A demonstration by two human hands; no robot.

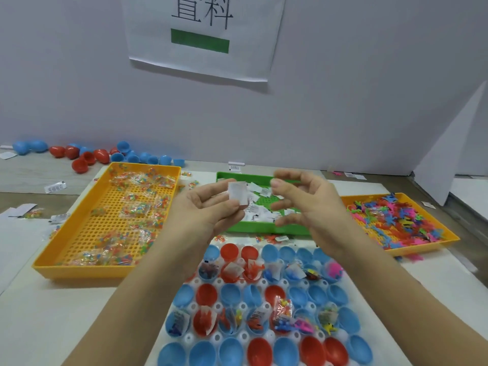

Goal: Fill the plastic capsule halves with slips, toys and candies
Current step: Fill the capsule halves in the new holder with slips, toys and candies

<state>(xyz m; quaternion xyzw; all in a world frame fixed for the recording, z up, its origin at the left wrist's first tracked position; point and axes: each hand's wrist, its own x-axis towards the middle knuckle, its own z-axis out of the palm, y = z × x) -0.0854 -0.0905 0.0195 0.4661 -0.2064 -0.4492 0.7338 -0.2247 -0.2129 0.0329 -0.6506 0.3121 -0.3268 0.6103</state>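
Note:
My left hand (211,204) is raised above the green tray (264,228) and pinches a small white paper slip (237,194) between thumb and fingers. Close beside it on the right, my right hand (303,202) hovers with fingers curled and apart, holding nothing. Below both hands lies a white holder (216,282) with rows of blue and red capsule halves (208,294). Some halves hold slips, toys and candy packets; others are bare inside. More slips (260,215) lie in the green tray.
An orange tray (105,265) of candy packets sits at the left. Another orange tray (422,249) of coloured toys sits at the right. Loose blue and red capsule halves (87,157) lie along the back wall. A paper sign (203,35) hangs there.

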